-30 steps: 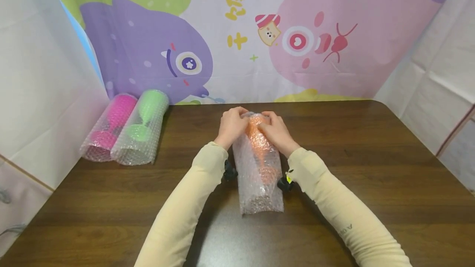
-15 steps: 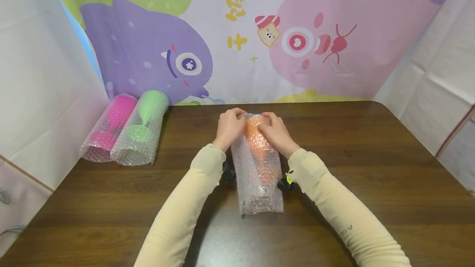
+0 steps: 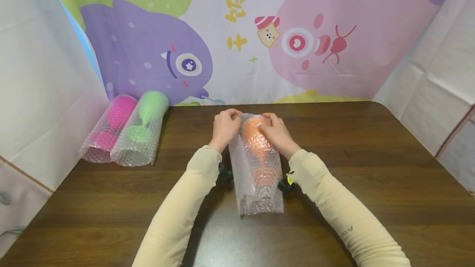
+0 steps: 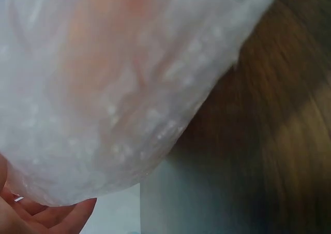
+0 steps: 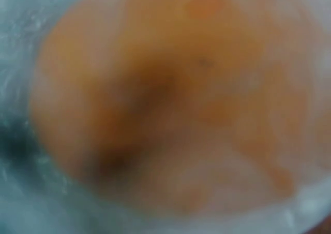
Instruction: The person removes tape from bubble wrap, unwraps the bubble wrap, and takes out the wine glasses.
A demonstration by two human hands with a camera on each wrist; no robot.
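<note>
An orange goblet-shaped cup (image 3: 257, 137) lies in a sleeve of bubble wrap (image 3: 243, 176) at the middle of the table, its bowl toward the back. My left hand (image 3: 224, 129) pinches the loose edge of the wrap at the far left corner. In the left wrist view, fingers (image 4: 57, 218) curl under the wrap's rim. My right hand (image 3: 279, 134) holds the wrapped bowl from the right, thumb on top and other fingers mostly hidden. Blurred orange (image 5: 170, 89) fills the right wrist view.
To the left, a pink goblet (image 3: 122, 108) and a green goblet (image 3: 152, 106) lie side by side, each in bubble wrap. The brown wooden table (image 3: 352, 155) meets a cartoon-printed curtain (image 3: 237, 73) at the back. White sheets hang at both sides.
My left hand has moved a little left, drawing the wrap's loose edge off the orange goblet, so more of it shows. My right hand has hardly moved.
</note>
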